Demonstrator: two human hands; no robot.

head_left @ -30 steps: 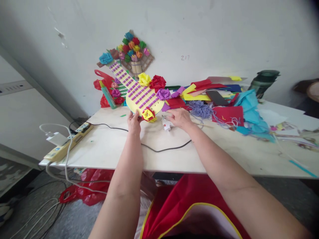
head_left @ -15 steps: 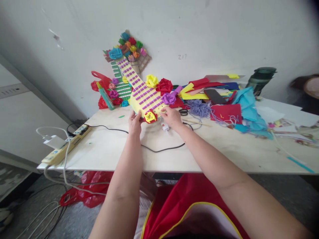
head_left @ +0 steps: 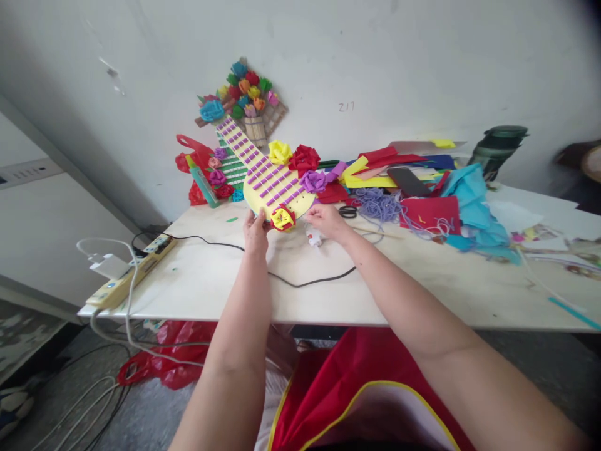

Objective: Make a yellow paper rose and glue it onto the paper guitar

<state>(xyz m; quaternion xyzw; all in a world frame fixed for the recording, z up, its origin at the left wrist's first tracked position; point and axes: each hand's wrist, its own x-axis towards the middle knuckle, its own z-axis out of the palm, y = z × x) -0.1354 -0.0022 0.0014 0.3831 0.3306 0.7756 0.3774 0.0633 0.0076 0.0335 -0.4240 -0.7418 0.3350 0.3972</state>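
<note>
A yellow paper guitar with purple strips and pale strings leans up from the table in front of me. My left hand grips its lower left edge, thumb on the front. Close to that thumb is a red-and-yellow paper flower. My right hand is closed in a pinch just off the guitar's lower right edge; what its fingertips hold is too small to make out. Below them lies a small white tube. Yellow, red and purple paper flowers line the guitar's right side.
Behind stand a green striped craft and a bouquet picture. A glue bottle is at left. Scissors, purple yarn, a phone and coloured paper lie right. A black cable crosses the table; a power strip sits left.
My right hand has drawn slightly right and down, from over the guitar's lower face to just past its edge. The guitar's neck has tipped a little to the left. My left hand keeps its grip.
</note>
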